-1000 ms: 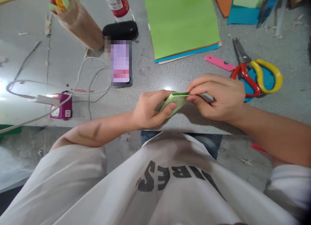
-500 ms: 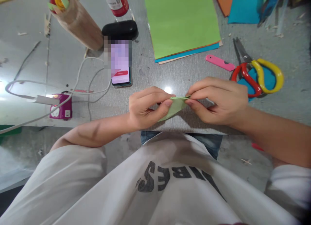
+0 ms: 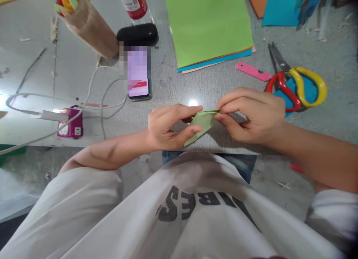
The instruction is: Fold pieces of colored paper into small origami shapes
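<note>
A small folded piece of light green paper is held between my two hands, just above the table's near edge. My right hand pinches its right upper corner between thumb and fingertips. On the other side, my left hand has its thumb against the front face and its index fingertip at the top left corner, with thumb and index finger apart. The remaining left fingers are partly hidden behind the paper. A folded edge runs along the top.
Scissors with red and yellow handles lie right, over blue paper. Nearby is a pink cutter. Coloured sheets are stacked ahead. Leftward are a phone, a black case, a brown holder, a purple adapter and white cables.
My left thumb has moved down and away from the index finger, showing more of the paper's front. The paper's lower tip sits slightly lower. My right hand keeps its pinch almost unmoved.
</note>
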Demonstrator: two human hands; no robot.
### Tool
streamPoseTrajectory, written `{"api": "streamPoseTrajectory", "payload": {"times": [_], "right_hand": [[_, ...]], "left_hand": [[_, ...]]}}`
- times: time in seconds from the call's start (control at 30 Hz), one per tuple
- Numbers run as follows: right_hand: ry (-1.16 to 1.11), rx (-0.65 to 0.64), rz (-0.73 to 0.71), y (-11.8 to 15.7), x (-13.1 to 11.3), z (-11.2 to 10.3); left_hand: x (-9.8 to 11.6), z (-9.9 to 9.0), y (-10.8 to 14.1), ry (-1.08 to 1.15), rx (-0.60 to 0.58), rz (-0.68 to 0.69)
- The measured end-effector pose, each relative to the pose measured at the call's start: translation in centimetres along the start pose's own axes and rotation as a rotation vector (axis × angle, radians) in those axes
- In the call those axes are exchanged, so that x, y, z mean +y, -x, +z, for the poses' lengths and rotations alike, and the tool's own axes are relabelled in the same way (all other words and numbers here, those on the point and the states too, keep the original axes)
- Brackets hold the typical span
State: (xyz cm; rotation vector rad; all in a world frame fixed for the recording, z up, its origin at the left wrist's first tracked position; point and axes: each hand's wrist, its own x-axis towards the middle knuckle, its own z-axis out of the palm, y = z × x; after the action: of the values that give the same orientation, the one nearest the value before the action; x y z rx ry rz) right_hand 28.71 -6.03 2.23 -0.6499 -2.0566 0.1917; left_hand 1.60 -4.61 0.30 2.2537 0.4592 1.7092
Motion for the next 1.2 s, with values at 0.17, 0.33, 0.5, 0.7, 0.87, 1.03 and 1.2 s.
{"api": "streamPoseTrajectory", "payload": {"times": [0.17,0.33,0.5,0.7,0.87,1.03,1.2], "right_hand": [[-0.005,-0.022,0.001,0.0,-0.3,-0.1],[-0.064,0.009,0.125,0.8,0.0,0.5],[-0.298,0.078,0.278,1.5,0.8,1.1],[-0.401,0.018,0.283,0.7,0.5,0.6],[-0.368,0.045,0.262,0.6,0.3,0.6],[-0.331,0.005,0.214,0.3,0.9,0.1],[-0.192,-0.056,0.012,-0.4,1.7,-1.3]], "left_hand": [[0.3,0.3,-0.3,-0.044,0.025,0.003],[0.9,0.2,-0.3,-0.107,0.067,-0.095],[0.2,0.6,0.0,-0.068,0.17,-0.086],[-0.4,0.8,0.7,-0.019,0.143,-0.025],[-1.0,0.5,1.3,0.153,0.091,-0.044],[-1.9,0.5,0.6,0.119,0.072,0.15],[-3.4,0.2,1.0,0.09,-0.011,0.186]]}}
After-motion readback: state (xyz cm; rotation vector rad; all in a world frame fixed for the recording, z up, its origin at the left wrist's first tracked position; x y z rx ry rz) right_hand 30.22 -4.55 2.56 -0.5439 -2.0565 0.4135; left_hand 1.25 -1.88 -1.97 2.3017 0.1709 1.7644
